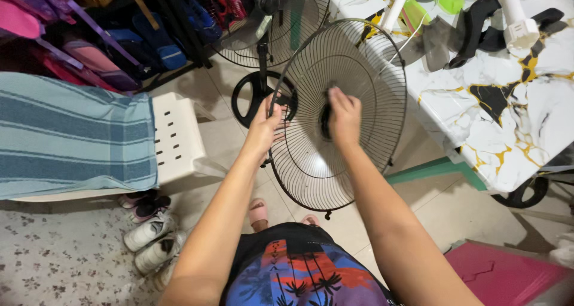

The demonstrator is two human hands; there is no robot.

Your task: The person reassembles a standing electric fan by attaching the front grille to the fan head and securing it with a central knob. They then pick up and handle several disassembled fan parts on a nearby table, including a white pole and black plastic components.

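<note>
While a striped towel (pixel 72 135) drapes the white chair (pixel 176 138) far left, left hand (pixel 263 126) grips the rim of the upright wire fan guard (pixel 353 162), fingers closed on it. Right hand (pixel 344 117) covers the guard's dark centre hub, probably pinching it. Marble-pattern tabletop (pixel 508 114) just right.

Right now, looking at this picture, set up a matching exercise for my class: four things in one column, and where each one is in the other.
Things:
1. left hand
2. right hand
3. striped towel
4. white shoes

Places:
A. on the floor beside the chair
B. on the rim of the fan guard
C. draped over the white chair
D. at the middle of the fan guard

Pairs: 1-B, 2-D, 3-C, 4-A
</note>
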